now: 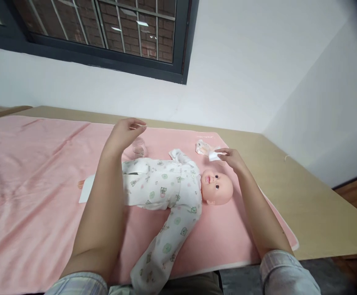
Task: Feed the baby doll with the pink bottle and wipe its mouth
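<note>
A baby doll (pixel 218 189) lies face up in white printed clothes (pixel 163 186), its head to the right. One long sleeve hangs over the near edge of the bed. My left hand (pixel 127 132) is raised above a clear cup (pixel 139 148), fingers closed around something thin and pale that I cannot make out. Beyond the doll's head, my right hand (pixel 230 157) pinches a small white pad (pixel 215 155). Touching or just behind that pad is a small printed plastic pack (pixel 203 146). My left forearm hides part of the doll's legs.
A pink sheet (pixel 37 184) with wrinkles covers much of the wooden tabletop (pixel 307 205). Near the doll's foot (pixel 80 184) lies a flat white piece (pixel 86 189). A white wall (pixel 227 69) and a barred window (pixel 120 28) stand behind.
</note>
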`<action>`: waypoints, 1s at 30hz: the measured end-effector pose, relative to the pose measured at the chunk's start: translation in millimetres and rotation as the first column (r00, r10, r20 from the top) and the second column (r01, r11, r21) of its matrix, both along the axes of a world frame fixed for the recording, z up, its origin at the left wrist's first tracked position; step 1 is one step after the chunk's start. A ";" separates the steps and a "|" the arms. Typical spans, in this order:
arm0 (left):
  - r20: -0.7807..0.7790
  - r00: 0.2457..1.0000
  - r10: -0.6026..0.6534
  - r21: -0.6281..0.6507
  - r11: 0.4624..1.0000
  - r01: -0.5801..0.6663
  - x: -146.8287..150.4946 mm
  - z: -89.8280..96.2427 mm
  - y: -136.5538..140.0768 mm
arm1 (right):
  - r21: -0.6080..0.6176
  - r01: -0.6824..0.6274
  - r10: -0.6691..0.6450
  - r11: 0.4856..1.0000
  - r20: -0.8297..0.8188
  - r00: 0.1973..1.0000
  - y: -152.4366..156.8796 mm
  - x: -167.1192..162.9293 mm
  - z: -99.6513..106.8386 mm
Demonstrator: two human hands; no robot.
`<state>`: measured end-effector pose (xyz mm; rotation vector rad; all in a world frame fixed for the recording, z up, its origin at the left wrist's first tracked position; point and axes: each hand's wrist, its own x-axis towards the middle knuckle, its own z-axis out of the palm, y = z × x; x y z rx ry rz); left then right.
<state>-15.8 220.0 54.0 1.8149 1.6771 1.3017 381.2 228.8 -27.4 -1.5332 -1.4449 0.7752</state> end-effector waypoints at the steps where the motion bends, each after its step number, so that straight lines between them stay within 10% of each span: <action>1: 0.002 1.000 0.022 -0.002 1.000 -0.022 -6.3 -2.1 2.7 | -0.011 0.009 -0.009 1.000 0.004 1.000 2.2 0.4 -1.1; 16: 0.014 0.991 0.136 -0.051 0.989 -0.135 -38.4 -22.9 26.2 | -0.056 -0.076 0.066 0.996 -0.160 0.985 51.7 -14.9 -2.8; 23: -0.004 0.975 0.221 -0.189 0.958 -0.217 -43.8 -35.0 35.2 | 0.044 0.214 -0.207 0.976 -0.120 0.971 56.9 12.9 -15.1; 30: -0.181 0.979 0.091 -0.358 0.921 -0.152 -46.5 -42.7 41.4 | 0.320 0.414 -0.465 0.852 0.101 0.880 48.3 32.9 -66.9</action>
